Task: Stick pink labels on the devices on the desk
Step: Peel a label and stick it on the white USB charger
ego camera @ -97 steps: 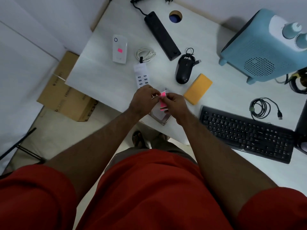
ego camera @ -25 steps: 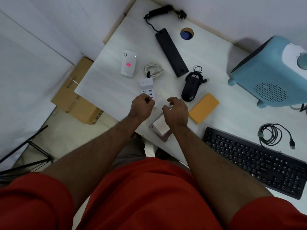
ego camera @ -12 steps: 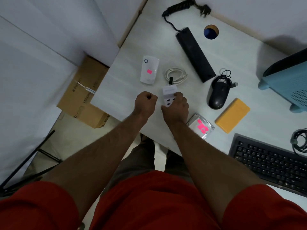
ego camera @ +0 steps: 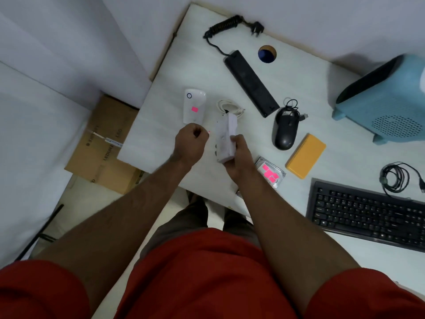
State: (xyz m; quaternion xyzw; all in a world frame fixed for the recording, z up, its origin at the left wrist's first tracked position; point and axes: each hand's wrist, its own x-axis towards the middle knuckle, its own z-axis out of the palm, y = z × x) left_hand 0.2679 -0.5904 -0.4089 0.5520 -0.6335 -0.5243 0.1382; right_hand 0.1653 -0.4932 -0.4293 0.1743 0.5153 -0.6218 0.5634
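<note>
My right hand (ego camera: 238,155) grips a white multi-port charger (ego camera: 226,137), tipped up on its side above the desk. Just left of it, my left hand (ego camera: 190,143) is curled, pinching a small pink label (ego camera: 208,132) at its fingertips. A white plug-in device (ego camera: 194,105) lies beyond my left hand with a pink label stuck on its face. The sheet of pink labels (ego camera: 269,173) lies in a clear wrapper to the right of my right wrist.
On the white desk (ego camera: 161,134) lie a coiled white cable (ego camera: 230,107), black power strip (ego camera: 250,82), black mouse (ego camera: 285,130), yellow box (ego camera: 305,158), black keyboard (ego camera: 368,215) and black cable coil (ego camera: 395,178). A blue heater (ego camera: 386,100) stands right. A cardboard box (ego camera: 103,143) sits on the floor.
My right hand has lifted the charger off the desk and turned it on its side. My left hand stays beside it, holding the pink label.
</note>
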